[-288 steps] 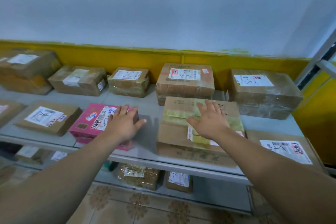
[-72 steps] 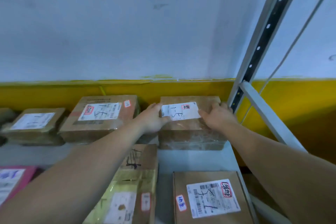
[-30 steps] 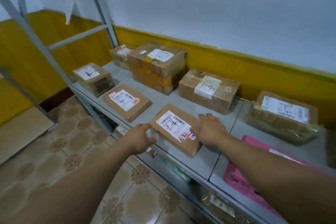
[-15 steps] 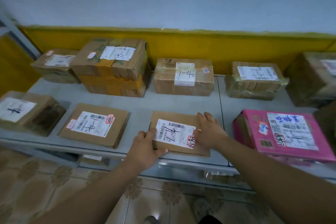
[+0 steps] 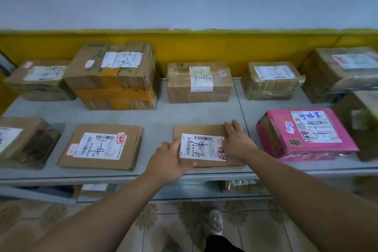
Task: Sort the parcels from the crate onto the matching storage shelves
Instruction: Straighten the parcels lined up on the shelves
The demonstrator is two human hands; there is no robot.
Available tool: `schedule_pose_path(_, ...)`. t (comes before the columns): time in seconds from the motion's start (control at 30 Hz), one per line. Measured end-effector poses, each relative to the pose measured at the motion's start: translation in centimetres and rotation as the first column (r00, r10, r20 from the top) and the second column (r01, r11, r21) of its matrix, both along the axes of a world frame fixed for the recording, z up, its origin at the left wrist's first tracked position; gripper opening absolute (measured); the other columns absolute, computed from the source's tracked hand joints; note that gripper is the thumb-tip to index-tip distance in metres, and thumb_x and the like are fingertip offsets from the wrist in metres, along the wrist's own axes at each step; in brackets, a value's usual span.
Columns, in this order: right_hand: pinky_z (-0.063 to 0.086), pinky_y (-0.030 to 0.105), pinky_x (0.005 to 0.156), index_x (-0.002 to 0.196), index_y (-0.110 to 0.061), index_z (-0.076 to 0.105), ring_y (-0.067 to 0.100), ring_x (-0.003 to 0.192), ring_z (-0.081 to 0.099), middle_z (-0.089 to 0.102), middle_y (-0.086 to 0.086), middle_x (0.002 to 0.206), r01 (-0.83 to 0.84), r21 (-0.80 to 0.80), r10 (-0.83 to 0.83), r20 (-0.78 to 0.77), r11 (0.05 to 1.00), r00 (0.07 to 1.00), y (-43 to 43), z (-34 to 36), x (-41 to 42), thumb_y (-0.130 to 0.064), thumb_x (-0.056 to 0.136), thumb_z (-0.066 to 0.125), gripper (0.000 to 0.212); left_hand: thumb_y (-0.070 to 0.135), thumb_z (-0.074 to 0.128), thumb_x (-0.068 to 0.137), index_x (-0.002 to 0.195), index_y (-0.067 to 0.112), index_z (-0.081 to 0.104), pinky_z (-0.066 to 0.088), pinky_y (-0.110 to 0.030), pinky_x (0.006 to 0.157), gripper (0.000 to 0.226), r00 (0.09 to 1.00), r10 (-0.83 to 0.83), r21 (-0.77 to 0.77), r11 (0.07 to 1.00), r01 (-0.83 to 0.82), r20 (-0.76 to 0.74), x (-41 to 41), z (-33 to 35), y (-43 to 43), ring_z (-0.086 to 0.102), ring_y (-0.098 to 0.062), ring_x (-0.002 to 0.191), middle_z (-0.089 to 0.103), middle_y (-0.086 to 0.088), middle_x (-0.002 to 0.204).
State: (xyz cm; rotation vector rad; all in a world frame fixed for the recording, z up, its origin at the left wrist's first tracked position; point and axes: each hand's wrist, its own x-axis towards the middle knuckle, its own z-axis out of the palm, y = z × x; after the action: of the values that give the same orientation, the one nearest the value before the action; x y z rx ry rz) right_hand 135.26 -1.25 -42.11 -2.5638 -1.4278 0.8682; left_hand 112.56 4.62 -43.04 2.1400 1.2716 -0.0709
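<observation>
**Entry: flat parcel on the grey shelf, both hands on it**

Position. The flat parcel (image 5: pixel 201 129) lies label up on the grey shelf (image 5: pixel 163 115), in the front row and close to the front edge. It sits flat, with its bottom face on the shelf.

Left hand. My left hand (image 5: pixel 167 162) holds the parcel's corner at 7 o'clock. The thumb lies across the top, just under the white label. The fingers are curled against the edge at 9 o'clock. I cannot tell whether any fingertip reaches under the cardboard.

Right hand. My right hand (image 5: pixel 238 143) rests on the parcel's side at 3 o'clock. Its fingers are straight and close together, lying flat on the top and pointing toward 12 o'clock. It grasps nothing.

Neighbours, taken from the flat parcel:
- 9 o'clock: a second flat carton (image 5: pixel 102 146), label up, apart from it.
- 3 o'clock: a pink parcel (image 5: pixel 306 135), near my right hand but not touching it.
- 12 o'clock, back row: a box marked 1-4 (image 5: pixel 199 82), well apart.
- 10 o'clock: a tall box with yellow tape (image 5: pixel 114 76).
- 1 o'clock: a film-wrapped box (image 5: pixel 272 81).

Below. A lower shelf carries more parcels (image 5: pixel 94 188), which are partly hidden. At 6 o'clock a shoe (image 5: pixel 214 223) stands on the tiled floor.
</observation>
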Motion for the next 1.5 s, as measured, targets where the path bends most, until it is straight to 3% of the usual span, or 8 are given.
schedule_pose_path(0.3, 0.021, 0.045, 0.118, 0.157, -0.018, 0.016, 0.029, 0.148, 0.015, 0.017, 0.008, 0.162, 0.009, 0.269, -0.032, 0.079, 0.963, 0.996, 8.1, 5.1, 5.2, -0.040, 0.098, 0.050, 0.071, 0.060, 0.054, 0.088, 0.152, 0.026, 0.016, 0.027, -0.046, 0.113, 0.082, 0.995, 0.097, 0.129, 0.987, -0.093, -0.022, 4.8, 3.9, 10.5, 0.021, -0.032, 0.142, 0.016, -0.008, 0.156)
schedule_pose_path(0.47, 0.014, 0.049, 0.122, 0.156, -0.016, 0.017, 0.029, 0.151, 0.006, 0.008, 0.010, 0.164, -0.020, 0.171, 0.007, 0.074, 0.985, 0.997, 13.9, 5.2, 8.2, -0.046, 0.097, 0.041, 0.070, 0.051, 0.058, 0.090, 0.152, 0.031, 0.014, 0.030, -0.048, 0.113, 0.079, 0.973, 0.221, 0.066, 0.972, -0.225, 0.065, 8.2, 4.4, 15.8, 0.028, -0.033, 0.139, 0.017, -0.007, 0.155)
schedule_pose_path(0.57, 0.022, 0.056, 0.117, 0.150, -0.020, 0.028, 0.034, 0.149, 0.008, 0.008, 0.006, 0.163, -0.062, 0.121, 0.055, 0.063, 0.991, 0.996, 16.8, 4.2, 9.5, -0.051, 0.094, 0.034, 0.063, 0.047, 0.058, 0.091, 0.152, 0.035, 0.012, 0.034, -0.046, 0.112, 0.078, 0.951, 0.288, -0.012, 0.957, -0.289, 0.111, 9.8, 4.2, 18.1, 0.033, -0.033, 0.138, 0.015, -0.005, 0.157)
schedule_pose_path(0.7, 0.040, 0.053, 0.106, 0.155, -0.030, 0.007, 0.039, 0.137, 0.036, 0.014, 0.009, 0.159, 0.119, 0.160, -0.095, -0.148, 0.980, 0.984, 18.3, 3.4, 9.8, -0.048, 0.098, 0.044, 0.071, 0.043, 0.060, 0.091, 0.154, 0.035, 0.010, 0.039, -0.042, 0.109, 0.081, 0.924, 0.335, -0.137, 0.940, -0.313, 0.185, 11.1, 3.3, 19.8, 0.045, -0.026, 0.132, 0.034, -0.003, 0.153)
schedule_pose_path(0.9, 0.040, 0.044, 0.100, 0.156, -0.028, 0.006, 0.039, 0.128, 0.045, 0.017, 0.013, 0.157, 0.208, 0.170, -0.173, -0.202, 0.963, 0.964, 17.0, 2.2, 10.3, -0.047, 0.098, 0.045, 0.072, 0.045, 0.063, 0.087, 0.154, 0.032, 0.010, 0.038, -0.044, 0.110, 0.086, 0.933, 0.288, -0.173, 0.952, -0.254, 0.216, 10.8, 3.1, 18.5, 0.045, -0.023, 0.131, 0.039, -0.002, 0.150)
schedule_pose_path(1.2, 0.031, 0.049, 0.110, 0.158, -0.024, 0.010, 0.039, 0.143, 0.026, 0.016, 0.014, 0.160, 0.187, 0.169, -0.169, -0.117, 0.968, 0.979, 14.5, 3.2, 9.8, -0.052, 0.096, 0.046, 0.077, 0.055, 0.060, 0.086, 0.154, 0.037, 0.005, 0.037, -0.045, 0.110, 0.089, 0.969, 0.195, -0.130, 0.976, -0.177, 0.148, 10.0, 4.1, 17.2, 0.041, -0.024, 0.135, 0.030, 0.001, 0.155)
schedule_pose_path(1.33, 0.011, 0.049, 0.121, 0.158, -0.022, 0.006, 0.030, 0.152, 0.001, 0.000, 0.009, 0.166, 0.073, 0.197, -0.096, 0.112, 0.978, 0.989, 14.9, 5.6, 8.4, -0.060, 0.097, 0.039, 0.079, 0.064, 0.057, 0.081, 0.151, 0.034, 0.021, 0.040, -0.042, 0.109, 0.084, 0.989, 0.068, -0.027, 0.998, -0.065, 0.132, 7.2, 6.3, 16.9, 0.045, -0.021, 0.132, 0.038, 0.001, 0.151)
schedule_pose_path(1.5, 0.017, 0.048, 0.121, 0.157, -0.019, 0.016, 0.029, 0.151, 0.009, 0.010, 0.009, 0.165, -0.034, 0.280, 0.006, 0.100, 0.959, 0.995, 15.7, 7.1, 1.5, -0.058, 0.096, 0.042, 0.077, 0.044, 0.057, 0.093, 0.145, 0.021, 0.040, 0.039, -0.031, 0.102, 0.060, 0.998, -0.061, 0.143, 0.988, 0.061, -0.001, -0.2, 7.8, 15.1, 0.048, -0.022, 0.128, 0.046, -0.003, 0.144)
